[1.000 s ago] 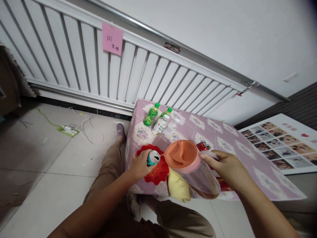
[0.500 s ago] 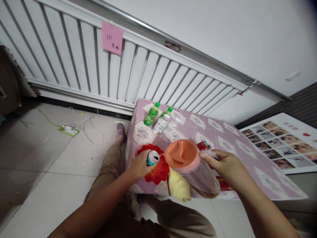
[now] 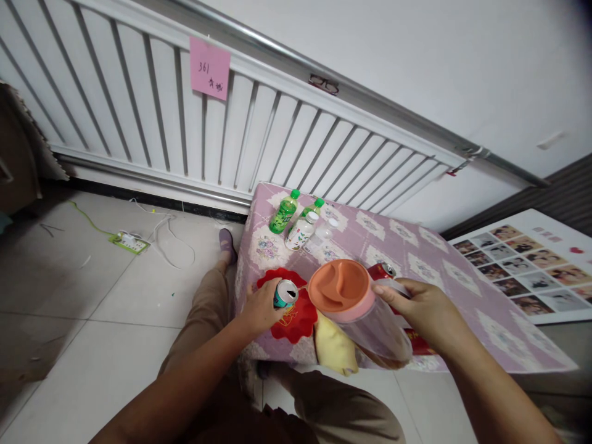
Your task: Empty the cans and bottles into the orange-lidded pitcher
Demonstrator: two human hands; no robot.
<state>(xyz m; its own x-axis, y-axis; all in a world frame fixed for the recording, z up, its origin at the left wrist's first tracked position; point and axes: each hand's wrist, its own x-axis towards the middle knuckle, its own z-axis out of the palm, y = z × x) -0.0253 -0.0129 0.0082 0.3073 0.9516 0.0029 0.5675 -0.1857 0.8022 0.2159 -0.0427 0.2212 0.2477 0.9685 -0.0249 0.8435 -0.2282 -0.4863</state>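
Observation:
My left hand (image 3: 261,306) is wrapped round a teal drink can (image 3: 285,295) with an open top, held over a red scalloped tray (image 3: 296,324). In my right hand (image 3: 428,308) is the handle of a clear pitcher (image 3: 382,336) with an orange lid (image 3: 339,285). The pitcher is tilted left, and brown liquid lies low in it. A thin stream runs between its spout and the can's opening. Beneath the pitcher, a yellow cloth (image 3: 333,345) lies at the table's near edge. Behind the pitcher, a red can (image 3: 382,271) is partly hidden.
On the floral tablecloth (image 3: 361,237) stand green-capped bottles (image 3: 283,213), a white bottle (image 3: 301,232) and a clear bottle (image 3: 322,235). A radiator (image 3: 259,132) runs behind the table. A photo board (image 3: 522,265) leans at right. A power strip (image 3: 129,242) with cables lies on the floor.
Both hands, the can and the tilted pitcher stay almost in place, with the thin stream still between them. The view has shifted very slightly.

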